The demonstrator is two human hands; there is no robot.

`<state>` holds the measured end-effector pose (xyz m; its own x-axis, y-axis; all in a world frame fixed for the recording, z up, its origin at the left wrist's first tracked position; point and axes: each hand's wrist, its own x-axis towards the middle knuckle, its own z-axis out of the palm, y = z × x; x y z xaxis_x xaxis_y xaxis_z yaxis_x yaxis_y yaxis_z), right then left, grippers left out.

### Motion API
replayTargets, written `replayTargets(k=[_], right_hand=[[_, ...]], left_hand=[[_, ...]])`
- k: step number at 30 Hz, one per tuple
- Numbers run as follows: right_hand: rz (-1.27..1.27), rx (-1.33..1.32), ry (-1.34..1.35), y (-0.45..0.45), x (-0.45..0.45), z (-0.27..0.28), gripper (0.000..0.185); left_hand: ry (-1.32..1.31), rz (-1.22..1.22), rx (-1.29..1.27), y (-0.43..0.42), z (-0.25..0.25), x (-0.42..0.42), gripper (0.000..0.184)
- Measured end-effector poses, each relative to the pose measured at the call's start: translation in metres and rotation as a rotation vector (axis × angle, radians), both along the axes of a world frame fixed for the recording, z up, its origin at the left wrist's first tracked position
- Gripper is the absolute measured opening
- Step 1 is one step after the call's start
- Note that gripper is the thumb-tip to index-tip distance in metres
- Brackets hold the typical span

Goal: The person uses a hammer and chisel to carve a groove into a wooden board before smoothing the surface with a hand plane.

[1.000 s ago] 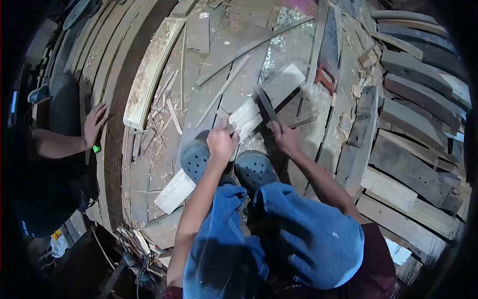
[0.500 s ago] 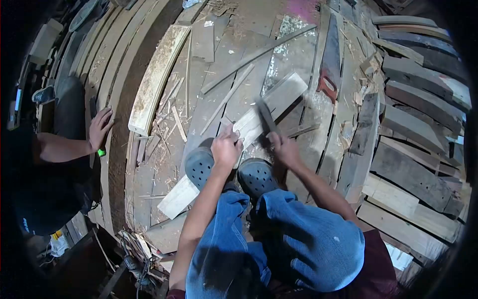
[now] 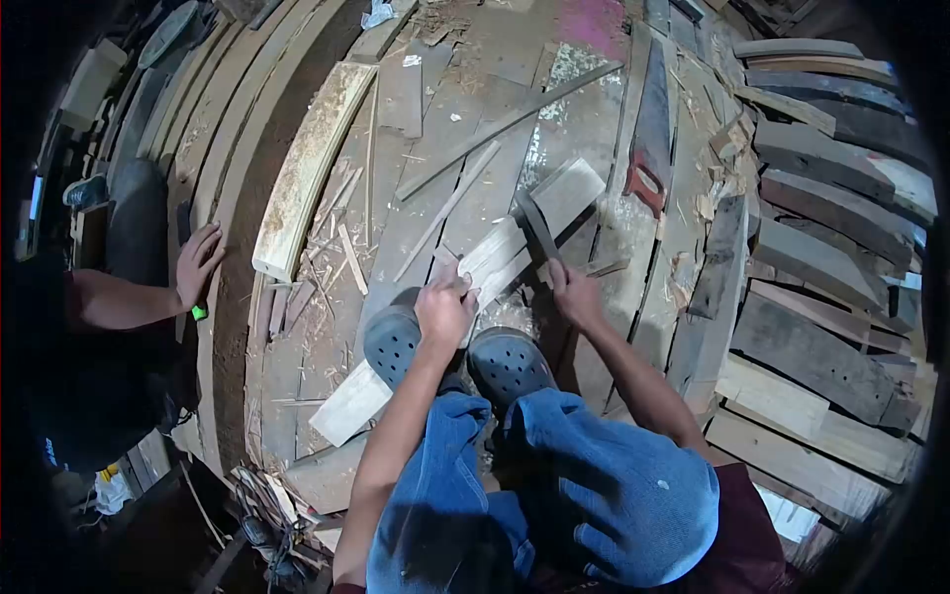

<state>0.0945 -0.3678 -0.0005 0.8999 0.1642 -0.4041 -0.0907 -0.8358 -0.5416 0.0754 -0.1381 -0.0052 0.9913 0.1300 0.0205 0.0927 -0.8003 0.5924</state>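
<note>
A pale wooden board (image 3: 559, 193) runs slantwise across the floor, passing by my grey clogs (image 3: 510, 361), which hide part of it. My left hand (image 3: 443, 312) is closed at the board's middle, fingers curled at its edge; a small sliver shows beside the fingertips. In my right hand (image 3: 576, 294) is the handle of a dark machete-like blade (image 3: 535, 226), its far end curving left over the upper half of the board. I cannot tell whether the blade touches the wood.
A red-handled saw (image 3: 648, 148) lies at upper right. Thin wooden strips (image 3: 505, 129) and a thick yellowish beam (image 3: 312, 168) lie ahead. Stacked planks (image 3: 821, 247) line the right. At left, another person's hand (image 3: 200, 262) rests on a curved timber. Chips litter the floor.
The blade in my right hand has shifted slightly, its far end now tilted further left over the board. My left hand stays at the board. The view has moved a little.
</note>
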Motion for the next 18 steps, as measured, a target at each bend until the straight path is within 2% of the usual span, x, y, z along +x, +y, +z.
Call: replayTargets(k=[3, 4, 7, 8, 11, 12, 13, 14, 16, 17, 18], right_hand=[[-0.135, 0.057, -0.031, 0.000, 0.031, -0.001, 0.060], [-0.159, 0.140, -0.010, 0.001, 0.029, 0.006, 0.062], [-0.205, 0.103, 0.091, 0.001, 0.023, 0.018, 0.058], [-0.189, 0.120, 0.043, -0.002, 0.019, 0.007, 0.058], [-0.175, 0.138, 0.006, -0.001, 0.008, 0.002, 0.058], [-0.185, 0.174, 0.103, 0.002, 0.009, 0.014, 0.056], [-0.151, 0.159, 0.020, 0.006, 0.007, 0.013, 0.054], [-0.184, 0.262, -0.014, 0.009, 0.006, 0.009, 0.052], [-0.162, 0.250, 0.057, 0.008, 0.005, 0.012, 0.051], [-0.138, 0.238, 0.038, 0.008, 0.004, 0.011, 0.049], [-0.121, 0.224, 0.019, 0.009, 0.003, 0.010, 0.048]], left_hand=[[-0.032, 0.034, -0.026, -0.001, -0.007, 0.001, 0.032], [0.065, 0.083, -0.056, -0.001, -0.005, 0.002, 0.032], [-0.087, 0.069, -0.039, -0.001, -0.009, 0.002, 0.027], [-0.102, 0.014, -0.036, 0.002, -0.007, 0.001, 0.025], [0.023, 0.058, -0.109, -0.001, 0.011, 0.003, 0.023], [-0.001, 0.075, -0.113, 0.000, 0.007, 0.001, 0.022], [-0.064, 0.075, -0.067, -0.001, 0.009, 0.002, 0.022], [-0.008, 0.087, -0.088, 0.000, 0.003, 0.000, 0.023], [-0.151, 0.080, -0.048, 0.001, 0.009, 0.003, 0.017], [0.153, 0.103, -0.067, 0.000, 0.016, 0.003, 0.017], [-0.012, 0.111, -0.037, -0.001, 0.012, 0.004, 0.015]])
